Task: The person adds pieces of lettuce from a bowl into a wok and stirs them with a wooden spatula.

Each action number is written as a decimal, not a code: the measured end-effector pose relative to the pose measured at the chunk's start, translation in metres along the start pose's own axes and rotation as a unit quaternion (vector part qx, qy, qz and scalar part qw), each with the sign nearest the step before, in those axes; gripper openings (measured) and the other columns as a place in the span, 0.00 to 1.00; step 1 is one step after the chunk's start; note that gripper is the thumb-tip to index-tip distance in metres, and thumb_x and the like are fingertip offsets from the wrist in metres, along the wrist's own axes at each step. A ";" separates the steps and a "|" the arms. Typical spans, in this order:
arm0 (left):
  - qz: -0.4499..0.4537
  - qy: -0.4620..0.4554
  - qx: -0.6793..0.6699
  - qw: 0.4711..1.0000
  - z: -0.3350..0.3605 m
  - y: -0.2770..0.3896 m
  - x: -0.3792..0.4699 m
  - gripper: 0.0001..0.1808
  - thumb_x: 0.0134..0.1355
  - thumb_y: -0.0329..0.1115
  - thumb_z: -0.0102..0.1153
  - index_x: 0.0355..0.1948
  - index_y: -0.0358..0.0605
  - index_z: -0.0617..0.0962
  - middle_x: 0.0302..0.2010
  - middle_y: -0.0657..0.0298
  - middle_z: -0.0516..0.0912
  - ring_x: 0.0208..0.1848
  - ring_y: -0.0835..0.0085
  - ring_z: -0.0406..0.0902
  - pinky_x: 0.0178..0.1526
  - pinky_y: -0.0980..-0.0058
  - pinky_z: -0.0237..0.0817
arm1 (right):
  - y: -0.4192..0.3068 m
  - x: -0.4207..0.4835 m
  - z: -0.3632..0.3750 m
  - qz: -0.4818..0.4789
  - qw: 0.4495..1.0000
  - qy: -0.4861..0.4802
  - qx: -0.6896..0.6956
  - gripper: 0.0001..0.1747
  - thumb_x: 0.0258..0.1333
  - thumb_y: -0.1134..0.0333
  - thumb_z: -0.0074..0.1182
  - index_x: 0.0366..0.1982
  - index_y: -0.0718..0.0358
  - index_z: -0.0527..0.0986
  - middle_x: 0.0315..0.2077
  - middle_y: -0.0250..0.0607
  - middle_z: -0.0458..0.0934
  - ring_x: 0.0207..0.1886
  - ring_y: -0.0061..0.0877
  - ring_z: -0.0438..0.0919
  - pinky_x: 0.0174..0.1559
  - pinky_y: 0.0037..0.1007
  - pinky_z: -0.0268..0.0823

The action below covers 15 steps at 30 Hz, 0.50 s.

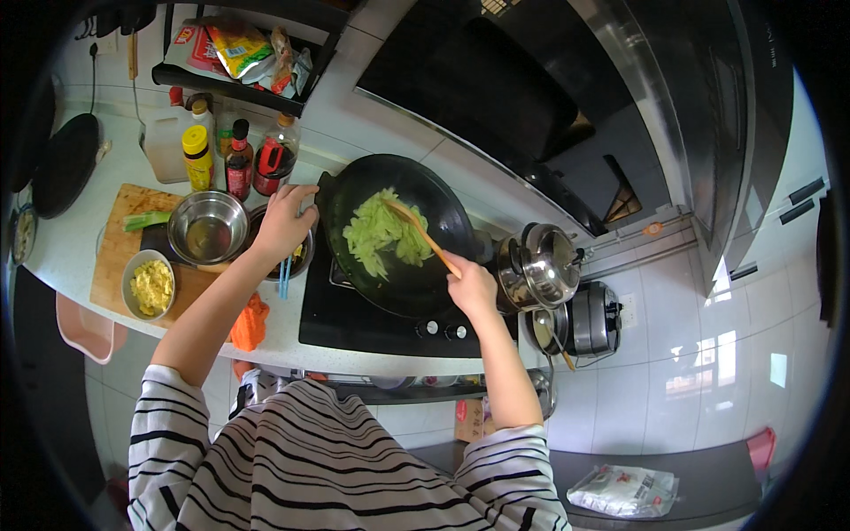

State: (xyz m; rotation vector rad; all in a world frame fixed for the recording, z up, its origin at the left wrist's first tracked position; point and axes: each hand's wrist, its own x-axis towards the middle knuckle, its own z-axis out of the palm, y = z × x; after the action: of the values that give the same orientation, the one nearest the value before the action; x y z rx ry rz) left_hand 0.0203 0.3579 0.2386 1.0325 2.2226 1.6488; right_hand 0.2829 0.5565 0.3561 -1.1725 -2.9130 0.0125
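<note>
A black wok (438,199) sits on the black gas hob (385,335), with a heap of sliced pale-green vegetable (372,229) inside. My right hand (473,285) grips the handle of a wooden spatula (428,240), whose head rests among the slices. At the wok's left side handle (325,189) are the fingertips of my left hand (285,216); whether they close around it is unclear. Below that wrist, a dark-filled metal bowl (307,259) is partly covered, with blue chopsticks (284,279) at its rim.
Left, a wooden cutting board (114,265) bears a steel bowl (208,229) and a bowl of scrambled egg (151,285). Sauce bottles (239,162) stand behind. Lidded steel pots (541,265) crowd the wok's right. The range hood (505,86) overhangs the back; an orange cloth (250,322) hangs at the counter's edge.
</note>
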 end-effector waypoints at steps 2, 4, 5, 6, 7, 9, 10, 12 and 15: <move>-0.004 -0.004 -0.008 1.000 0.003 0.005 0.001 0.21 0.59 0.33 0.56 0.54 0.46 0.77 0.53 0.54 0.76 0.57 0.52 0.69 0.62 0.63 0.60 | 0.008 0.001 0.021 -0.020 1.000 -0.002 0.004 0.25 0.50 0.70 0.55 0.51 0.43 0.79 0.32 0.48 0.82 0.37 0.44 0.81 0.41 0.43 0.74; -0.002 -0.007 -0.013 1.000 0.003 0.003 -0.001 0.21 0.59 0.33 0.56 0.54 0.46 0.77 0.53 0.54 0.76 0.57 0.52 0.69 0.62 0.63 0.59 | 0.002 -0.001 0.023 -0.062 0.997 -0.038 0.008 0.25 0.50 0.70 0.54 0.52 0.41 0.78 0.33 0.48 0.82 0.39 0.43 0.81 0.44 0.43 0.73; -0.001 -0.008 -0.016 1.000 0.003 0.003 -0.002 0.21 0.59 0.34 0.56 0.54 0.46 0.77 0.53 0.54 0.76 0.57 0.52 0.69 0.62 0.63 0.59 | 0.005 -0.003 0.016 -0.051 0.996 -0.067 0.001 0.25 0.51 0.70 0.55 0.52 0.42 0.78 0.35 0.47 0.82 0.41 0.43 0.81 0.45 0.42 0.73; -0.009 -0.005 -0.009 1.000 0.000 -0.003 -0.003 0.21 0.59 0.34 0.56 0.54 0.46 0.77 0.53 0.54 0.76 0.57 0.52 0.69 0.62 0.63 0.59 | -0.006 -0.005 -0.007 -0.047 0.994 -0.101 -0.006 0.24 0.51 0.70 0.55 0.52 0.44 0.78 0.38 0.46 0.82 0.42 0.43 0.81 0.47 0.41 0.73; -0.015 -0.004 -0.005 1.000 -0.002 -0.006 -0.004 0.21 0.59 0.34 0.56 0.54 0.46 0.77 0.53 0.54 0.76 0.57 0.52 0.69 0.62 0.63 0.59 | -0.012 -0.009 -0.033 -0.039 0.990 -0.133 -0.015 0.24 0.51 0.70 0.56 0.52 0.45 0.78 0.40 0.45 0.82 0.44 0.44 0.80 0.48 0.39 0.72; -0.025 -0.007 -0.002 1.000 -0.003 -0.007 -0.005 0.21 0.59 0.35 0.56 0.55 0.46 0.77 0.53 0.53 0.76 0.57 0.52 0.69 0.62 0.62 0.59 | -0.003 -0.011 -0.072 -0.007 0.990 -0.137 -0.011 0.22 0.54 0.70 0.55 0.52 0.45 0.78 0.41 0.42 0.83 0.45 0.42 0.81 0.49 0.38 0.72; -0.031 -0.010 -0.002 0.999 -0.004 -0.007 -0.005 0.21 0.59 0.35 0.56 0.55 0.45 0.77 0.53 0.53 0.76 0.57 0.52 0.69 0.62 0.62 0.59 | 0.011 -0.006 -0.080 -0.018 0.992 -0.125 -0.010 0.21 0.56 0.70 0.55 0.53 0.48 0.78 0.38 0.40 0.84 0.40 0.38 0.82 0.45 0.35 0.73; -0.033 -0.014 -0.005 0.999 -0.004 -0.004 -0.003 0.21 0.59 0.35 0.56 0.55 0.45 0.77 0.53 0.53 0.76 0.57 0.52 0.69 0.63 0.62 0.59 | 0.042 0.009 -0.096 0.029 0.986 -0.161 0.034 0.19 0.59 0.70 0.54 0.53 0.56 0.77 0.31 0.38 0.84 0.29 0.27 0.80 0.35 0.29 0.71; -0.029 -0.010 -0.006 1.000 -0.003 -0.003 -0.003 0.21 0.59 0.34 0.56 0.55 0.45 0.77 0.54 0.54 0.76 0.58 0.52 0.68 0.63 0.63 0.59 | 0.056 0.052 -0.111 0.191 0.929 -0.303 0.094 0.11 0.59 0.65 0.51 0.38 0.62 0.81 0.16 0.34 0.75 0.15 0.18 0.69 0.16 0.23 0.56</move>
State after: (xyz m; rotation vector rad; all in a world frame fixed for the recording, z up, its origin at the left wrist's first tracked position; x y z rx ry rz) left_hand 0.0197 0.3529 0.2365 0.9671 2.2050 1.6193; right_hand 0.2845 0.6334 0.4663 -1.9636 -2.9661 0.7677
